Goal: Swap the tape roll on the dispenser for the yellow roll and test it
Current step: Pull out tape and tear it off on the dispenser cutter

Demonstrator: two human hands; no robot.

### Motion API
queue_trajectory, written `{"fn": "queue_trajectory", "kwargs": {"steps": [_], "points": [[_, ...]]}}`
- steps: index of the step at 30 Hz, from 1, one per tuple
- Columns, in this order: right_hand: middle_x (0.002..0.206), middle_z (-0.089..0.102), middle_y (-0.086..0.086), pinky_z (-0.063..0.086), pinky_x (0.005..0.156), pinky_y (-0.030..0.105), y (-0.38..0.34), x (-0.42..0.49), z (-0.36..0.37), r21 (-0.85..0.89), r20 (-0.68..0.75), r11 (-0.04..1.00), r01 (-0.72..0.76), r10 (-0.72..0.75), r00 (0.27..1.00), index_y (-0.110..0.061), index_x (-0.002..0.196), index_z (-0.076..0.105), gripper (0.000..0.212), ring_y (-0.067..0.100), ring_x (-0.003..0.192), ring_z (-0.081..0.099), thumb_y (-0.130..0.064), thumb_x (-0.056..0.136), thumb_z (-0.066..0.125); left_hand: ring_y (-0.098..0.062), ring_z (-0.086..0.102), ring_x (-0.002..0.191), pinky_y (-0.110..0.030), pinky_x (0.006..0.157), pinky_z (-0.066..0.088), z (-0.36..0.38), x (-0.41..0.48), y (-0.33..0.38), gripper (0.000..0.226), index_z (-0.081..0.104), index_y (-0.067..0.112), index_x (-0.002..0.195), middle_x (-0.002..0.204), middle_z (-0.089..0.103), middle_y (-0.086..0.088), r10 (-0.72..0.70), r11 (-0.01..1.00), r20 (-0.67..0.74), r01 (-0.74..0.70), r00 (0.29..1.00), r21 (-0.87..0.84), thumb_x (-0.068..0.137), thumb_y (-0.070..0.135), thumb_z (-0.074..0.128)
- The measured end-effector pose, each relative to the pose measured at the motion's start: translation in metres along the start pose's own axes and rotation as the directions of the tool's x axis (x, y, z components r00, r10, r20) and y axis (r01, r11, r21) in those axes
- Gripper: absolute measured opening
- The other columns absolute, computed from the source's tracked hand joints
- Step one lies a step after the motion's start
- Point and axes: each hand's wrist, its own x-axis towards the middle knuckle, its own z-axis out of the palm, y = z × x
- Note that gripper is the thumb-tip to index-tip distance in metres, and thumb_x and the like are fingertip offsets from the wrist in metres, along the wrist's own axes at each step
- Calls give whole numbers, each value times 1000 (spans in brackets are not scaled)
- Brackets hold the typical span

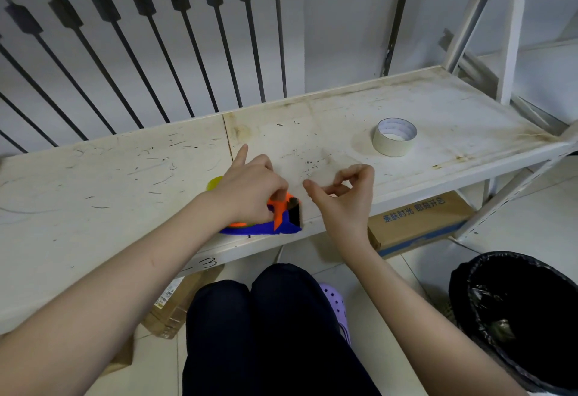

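Observation:
A blue and orange tape dispenser lies on the white shelf near its front edge. My left hand rests on top of it and grips its orange part, index finger pointing away. A bit of the yellow roll shows behind that hand, mostly hidden. My right hand hovers just right of the dispenser, fingers curled, thumb and fingertips pinched close; whether a clear tape end sits between them I cannot tell. A pale beige tape roll lies flat on the shelf further right.
Dark railing bars stand behind the shelf. A cardboard box sits under the shelf at right, another below left. A black-lined bin stands at lower right. My knees are below the shelf edge.

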Motion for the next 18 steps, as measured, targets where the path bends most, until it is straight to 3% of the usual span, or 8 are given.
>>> {"fn": "queue_trajectory", "kwargs": {"steps": [4, 10, 18], "points": [[87, 44, -2, 54, 68, 29, 3, 2, -1, 0, -34, 998, -57, 57, 998, -18, 93, 34, 52, 29, 63, 62, -9, 69, 80, -13, 42, 114, -50, 116, -2, 6, -5, -1, 18, 63, 30, 88, 84, 62, 5, 8, 1000, -70, -9, 998, -6, 72, 26, 57], [84, 37, -3, 55, 71, 55, 29, -1, -5, -138, -73, 955, -264, 256, 964, -18, 90, 33, 59, 40, 80, 64, -22, 59, 83, -13, 42, 116, -50, 116, -4, 5, -12, 1, 28, 70, 32, 94, 84, 64, 6, 42, 998, -37, -40, 998, 54, 73, 23, 53], [88, 45, 3, 57, 71, 53, 39, -5, -2, -159, -105, 929, -334, 321, 941, -20, 94, 30, 59, 36, 86, 65, -18, 61, 80, -15, 42, 113, -53, 115, -5, 6, -11, 5, 29, 70, 34, 94, 86, 67, 9, 37, 993, -22, -35, 999, 111, 74, 24, 51]]}}
